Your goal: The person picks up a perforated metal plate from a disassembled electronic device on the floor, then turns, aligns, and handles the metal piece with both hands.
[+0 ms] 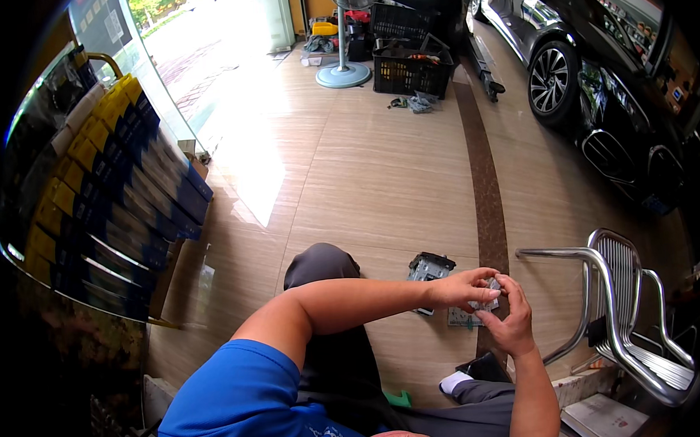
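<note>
My left hand and my right hand meet in front of me, a little right of the middle. Their fingers are bent round a small pale piece, mostly hidden, whose kind I cannot make out. Under the hands, a flat light-grey part with greenish marks lies on the floor, partly covered by them. Just beyond my left forearm sits a grey and black device that looks like an opened electronic unit.
A tubular metal chair stands at the right, with a black car beyond it. Black crates and a fan base are at the back. A rack of blue and yellow packages fills the left. A green object lies near my leg.
</note>
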{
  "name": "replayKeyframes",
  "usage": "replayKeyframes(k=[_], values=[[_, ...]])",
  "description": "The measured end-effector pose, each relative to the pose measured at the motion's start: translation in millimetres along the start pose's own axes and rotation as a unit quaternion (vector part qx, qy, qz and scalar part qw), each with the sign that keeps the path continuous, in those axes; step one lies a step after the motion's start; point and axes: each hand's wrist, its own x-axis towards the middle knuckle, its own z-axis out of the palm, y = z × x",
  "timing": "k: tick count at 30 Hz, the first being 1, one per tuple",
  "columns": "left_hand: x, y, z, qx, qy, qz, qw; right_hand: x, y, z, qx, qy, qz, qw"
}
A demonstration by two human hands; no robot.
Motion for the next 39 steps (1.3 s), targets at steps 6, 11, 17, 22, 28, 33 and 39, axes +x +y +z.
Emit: replayKeyframes(k=[6, 11, 17, 22, 28, 33, 39], values=[[-0.2, 0.1, -0.2, -0.01, 0.01, -0.009, 1.0, 0.7, -2.8, 0.4, 0.043, 0.001, 0.029, 0.999], [1.0, -1.9, -1.7, -0.004, 0.014, -0.019, 1.0, 1.1, -0.9, 0.0, 0.076, 0.018, 0.066, 0.995], [-1.4, -1.0, -1.0, -0.014, -0.016, -0.026, 0.999, 0.7, 1.9, -0.9, 0.076, 0.034, 0.066, 0.994], [-1.1, -1.1, -2.0, -0.018, -0.028, -0.025, 0.999, 2.0, -2.5, -1.4, 0.075, 0.044, 0.054, 0.995], [1.7, -5.6, -6.0, -0.01, -0.065, -0.013, 0.998, 4.8, -6.3, -2.3, 0.103, 0.064, 0.064, 0.991], [5.1, -8.6, -3.4, 0.019, -0.053, -0.002, 0.998, 4.4, -7.0, -3.8, 0.117, 0.075, 0.077, 0.987], [7.6, -10.2, 0.7, 0.09, -0.02, 0.041, 0.995, 4.9, -8.5, -5.0, 0.127, 0.063, 0.078, 0.987]])
